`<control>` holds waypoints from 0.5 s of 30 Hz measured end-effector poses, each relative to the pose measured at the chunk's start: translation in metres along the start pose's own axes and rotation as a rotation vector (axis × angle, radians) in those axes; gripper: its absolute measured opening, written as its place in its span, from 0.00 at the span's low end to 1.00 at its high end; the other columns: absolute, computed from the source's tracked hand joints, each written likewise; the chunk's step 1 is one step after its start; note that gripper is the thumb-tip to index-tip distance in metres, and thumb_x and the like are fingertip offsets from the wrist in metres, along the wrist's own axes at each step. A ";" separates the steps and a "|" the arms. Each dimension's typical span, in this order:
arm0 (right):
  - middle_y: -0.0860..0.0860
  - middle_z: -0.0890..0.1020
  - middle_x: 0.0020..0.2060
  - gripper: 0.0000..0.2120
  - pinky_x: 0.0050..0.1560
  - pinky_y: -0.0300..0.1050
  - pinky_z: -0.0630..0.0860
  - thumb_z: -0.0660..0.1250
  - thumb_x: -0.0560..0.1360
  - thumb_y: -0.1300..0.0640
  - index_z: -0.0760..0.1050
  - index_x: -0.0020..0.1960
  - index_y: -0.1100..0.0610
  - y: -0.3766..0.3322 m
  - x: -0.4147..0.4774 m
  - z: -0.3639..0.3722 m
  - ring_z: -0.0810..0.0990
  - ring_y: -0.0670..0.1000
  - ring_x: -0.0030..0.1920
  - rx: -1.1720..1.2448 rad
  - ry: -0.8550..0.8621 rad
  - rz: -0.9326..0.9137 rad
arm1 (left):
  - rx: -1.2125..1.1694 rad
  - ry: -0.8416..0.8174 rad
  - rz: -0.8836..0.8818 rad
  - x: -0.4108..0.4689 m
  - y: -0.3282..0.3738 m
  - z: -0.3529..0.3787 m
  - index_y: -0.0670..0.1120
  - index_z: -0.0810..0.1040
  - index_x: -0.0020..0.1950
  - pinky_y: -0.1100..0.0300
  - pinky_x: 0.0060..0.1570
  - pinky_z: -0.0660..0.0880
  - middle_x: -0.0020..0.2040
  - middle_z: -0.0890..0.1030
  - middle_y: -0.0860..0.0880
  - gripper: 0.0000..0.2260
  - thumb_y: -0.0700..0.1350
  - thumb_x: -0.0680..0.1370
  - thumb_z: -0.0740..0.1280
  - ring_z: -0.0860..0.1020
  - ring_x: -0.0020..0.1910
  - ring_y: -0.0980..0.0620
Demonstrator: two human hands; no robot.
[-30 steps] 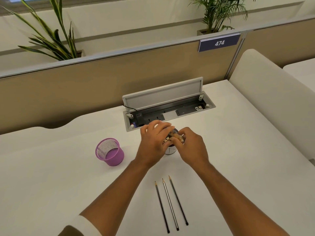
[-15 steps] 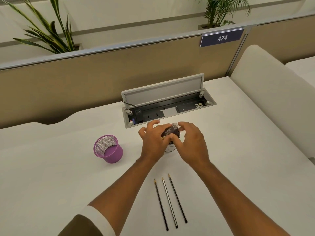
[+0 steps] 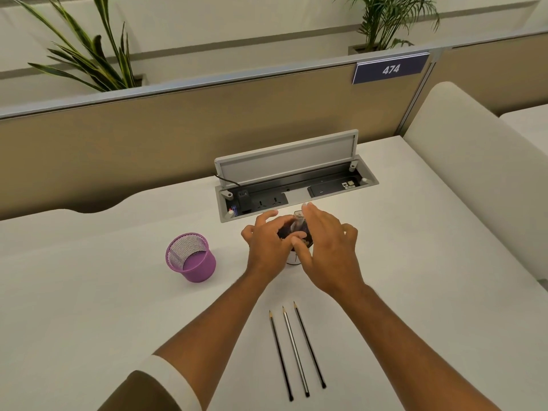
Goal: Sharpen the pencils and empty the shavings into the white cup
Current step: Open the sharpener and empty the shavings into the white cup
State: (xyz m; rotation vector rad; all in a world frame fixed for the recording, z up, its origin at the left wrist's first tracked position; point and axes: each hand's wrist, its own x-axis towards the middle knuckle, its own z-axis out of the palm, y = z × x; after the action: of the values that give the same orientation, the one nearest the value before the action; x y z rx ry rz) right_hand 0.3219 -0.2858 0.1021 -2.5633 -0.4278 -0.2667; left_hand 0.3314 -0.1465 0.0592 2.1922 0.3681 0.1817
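White cup (image 3: 292, 259): under both hands — contents mostly hidden
Purple mesh cup (image 3: 191, 258): nothing visible inside
Sign (image 3: 390, 69): 474
Left hand (image 3: 268, 244): pinching a clear sharpener (image 3: 297, 222)
Right hand (image 3: 327, 247): fingers spread

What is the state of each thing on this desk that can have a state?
Grey power box lid: open, tilted up.
Purple mesh pen holder: upright, nothing visible inside.
White cup: upright, mostly hidden by the hands.
Three black pencils: lying side by side, tips pointed, untouched.
Small clear sharpener container: held over the cup, tilted.
Left hand: fingers curled around the container.
Right hand: fingers spread, on the container.
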 end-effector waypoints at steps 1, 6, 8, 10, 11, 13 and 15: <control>0.52 0.77 0.71 0.32 0.69 0.61 0.66 0.65 0.79 0.42 0.63 0.79 0.51 0.000 0.000 0.000 0.77 0.55 0.69 0.032 0.014 0.007 | 0.000 -0.002 -0.003 0.000 0.000 0.000 0.53 0.84 0.66 0.52 0.66 0.58 0.77 0.76 0.47 0.16 0.53 0.79 0.75 0.67 0.75 0.41; 0.51 0.73 0.75 0.28 0.73 0.62 0.60 0.62 0.81 0.41 0.65 0.79 0.48 0.003 0.004 -0.001 0.72 0.55 0.73 -0.037 -0.059 -0.021 | -0.012 0.017 0.019 -0.001 0.001 0.000 0.53 0.85 0.66 0.52 0.66 0.57 0.75 0.77 0.47 0.15 0.52 0.80 0.75 0.68 0.75 0.43; 0.50 0.71 0.77 0.25 0.74 0.62 0.59 0.61 0.82 0.41 0.69 0.76 0.47 0.005 0.005 -0.002 0.69 0.55 0.76 -0.080 -0.109 -0.011 | 0.009 0.025 0.033 -0.002 -0.001 0.000 0.52 0.85 0.67 0.53 0.67 0.55 0.75 0.78 0.47 0.15 0.52 0.81 0.74 0.68 0.76 0.43; 0.51 0.75 0.73 0.24 0.71 0.60 0.63 0.64 0.81 0.42 0.72 0.75 0.48 0.003 0.008 -0.005 0.73 0.55 0.72 -0.034 -0.092 0.007 | 0.017 0.027 0.026 -0.003 -0.003 -0.001 0.52 0.84 0.67 0.53 0.68 0.55 0.75 0.78 0.47 0.15 0.51 0.81 0.74 0.68 0.77 0.44; 0.52 0.78 0.71 0.25 0.69 0.59 0.66 0.66 0.80 0.42 0.72 0.75 0.50 0.001 0.009 -0.006 0.76 0.56 0.69 0.001 -0.080 0.027 | 0.017 0.030 0.026 -0.003 -0.003 -0.001 0.52 0.84 0.67 0.53 0.68 0.54 0.75 0.78 0.47 0.15 0.51 0.81 0.73 0.68 0.77 0.44; 0.54 0.80 0.68 0.28 0.67 0.58 0.70 0.67 0.79 0.41 0.70 0.76 0.51 -0.003 0.013 -0.008 0.79 0.56 0.65 0.037 -0.077 0.081 | 0.025 0.032 0.056 -0.002 -0.002 -0.002 0.52 0.85 0.67 0.53 0.69 0.54 0.75 0.78 0.47 0.14 0.51 0.82 0.73 0.68 0.77 0.44; 0.54 0.80 0.67 0.29 0.68 0.57 0.70 0.65 0.80 0.40 0.70 0.76 0.51 -0.007 0.018 -0.009 0.79 0.56 0.65 0.033 -0.114 0.124 | 0.028 0.027 0.102 -0.003 0.000 -0.004 0.52 0.85 0.67 0.52 0.69 0.54 0.75 0.78 0.47 0.13 0.51 0.82 0.72 0.68 0.77 0.45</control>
State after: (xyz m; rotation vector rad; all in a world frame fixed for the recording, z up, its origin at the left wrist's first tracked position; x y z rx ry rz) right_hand 0.3351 -0.2804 0.1179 -2.5680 -0.3099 -0.0683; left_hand 0.3279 -0.1445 0.0617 2.2393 0.2754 0.2631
